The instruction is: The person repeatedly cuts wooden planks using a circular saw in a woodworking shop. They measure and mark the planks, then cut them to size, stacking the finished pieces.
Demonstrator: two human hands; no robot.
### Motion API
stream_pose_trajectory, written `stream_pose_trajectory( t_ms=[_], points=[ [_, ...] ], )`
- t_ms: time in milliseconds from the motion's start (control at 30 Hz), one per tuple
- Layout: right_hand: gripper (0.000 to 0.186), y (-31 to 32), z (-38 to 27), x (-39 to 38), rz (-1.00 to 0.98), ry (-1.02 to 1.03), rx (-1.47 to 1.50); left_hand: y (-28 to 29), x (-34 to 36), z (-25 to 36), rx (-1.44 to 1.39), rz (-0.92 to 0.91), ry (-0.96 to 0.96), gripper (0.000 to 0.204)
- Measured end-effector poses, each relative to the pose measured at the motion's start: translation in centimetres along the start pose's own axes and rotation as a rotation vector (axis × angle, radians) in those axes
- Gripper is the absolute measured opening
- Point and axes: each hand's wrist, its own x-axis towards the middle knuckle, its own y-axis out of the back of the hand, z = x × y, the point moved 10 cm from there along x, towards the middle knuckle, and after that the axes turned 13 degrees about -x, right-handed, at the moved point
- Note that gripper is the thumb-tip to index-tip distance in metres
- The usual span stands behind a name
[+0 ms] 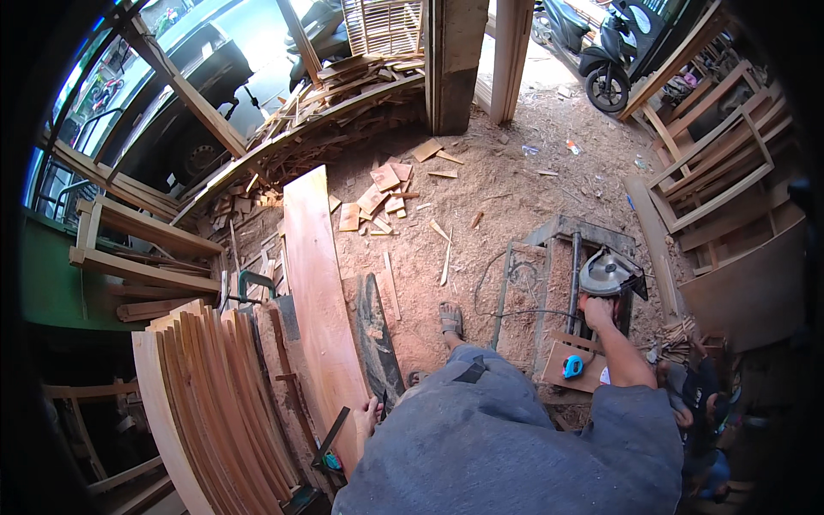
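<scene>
At the right, my right hand [598, 314] is wrapped round the handle of a circular saw [605, 273], which sits over a low work table with metal rails [573, 275]. My left hand [368, 418] is at the right edge of a long, wide wooden plank [316, 257], near its close end. Its fingers are curled, and what they may grip is too small to make out. Just left of that hand, a black straight-edged tool [332, 436] lies across the plank, with a small green thing [331, 461] by its lower end.
A blue tape measure [572, 366] rests on a board [562, 378] beside the saw table. Several planks [215, 403] stand stacked at the left. Wood offcuts [375, 196] and sawdust cover the floor. A cable [485, 292] loops left of the table. Wooden frames [721, 193] lean at the right.
</scene>
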Motion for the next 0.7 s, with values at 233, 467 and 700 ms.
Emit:
stream_pose_trajectory(
  t_ms=[233, 467, 700],
  points=[
    [0.025, 0.3, 0.6, 1.2, 0.044, -0.019, 0.167, -4.1, 3.9, 4.1, 0.409, -0.102, -0.029, 0.039],
    [0.033, -3.4, 0.2, 4.3, 0.044, -0.068, 0.314, -10.3, 6.7, 8.8, 0.719, -0.331, 0.060, 0.042],
    [0.045, -2.5, 0.2, 4.6, 0.006, -0.044, 0.284, -27.9, -0.7, 24.0, 0.527, -0.710, 0.145, 0.046]
  ],
)
